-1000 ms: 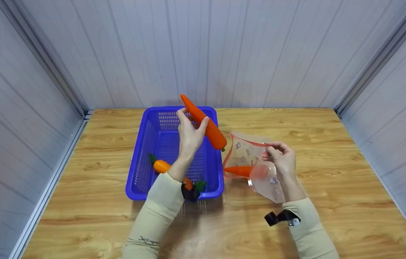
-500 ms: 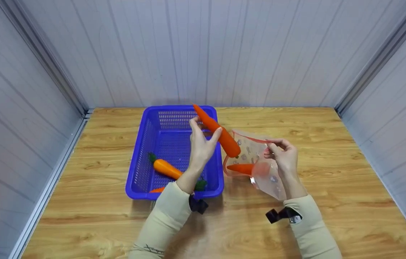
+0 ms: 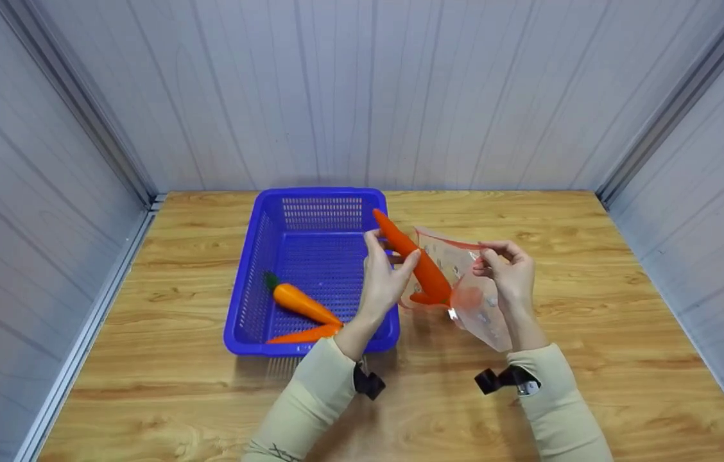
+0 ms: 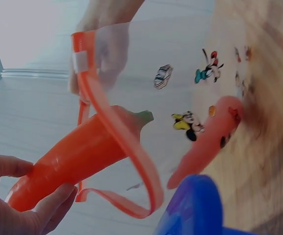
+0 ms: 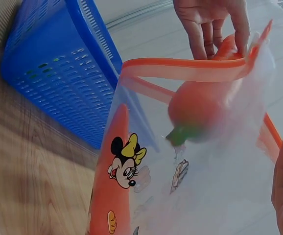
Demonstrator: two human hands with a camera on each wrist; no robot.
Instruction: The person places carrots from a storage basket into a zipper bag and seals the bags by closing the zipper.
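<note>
So the left hand (image 3: pixel 386 279) had the big orange carrot (image 3: pixel 429 271) gripped between thumb and fingers, roughly mid-body towards the thin tip, while the right hand (image 3: pixel 514 279) pinched the red rim of the clear bag (image 3: pixel 485 317) on its right side. The carrot hung tilted, right of the blue basket (image 3: pixel 310 256), its fat green-stemmed end just inside the bag's mouth. Looked like smooth plastic to me, so my guess was light, stiff, hard to hurt, maybe a bit slippery on that shiny skin. Holding it round the narrower half made sense, since it left the thick end free. The bag seemed the fussier one: thin, floppy, best held by that firmer-looking rim. A second carrot (image 4: pixel 207 142) lay inside it, low down, above the wooden surface (image 3: pixel 567 276).
</note>
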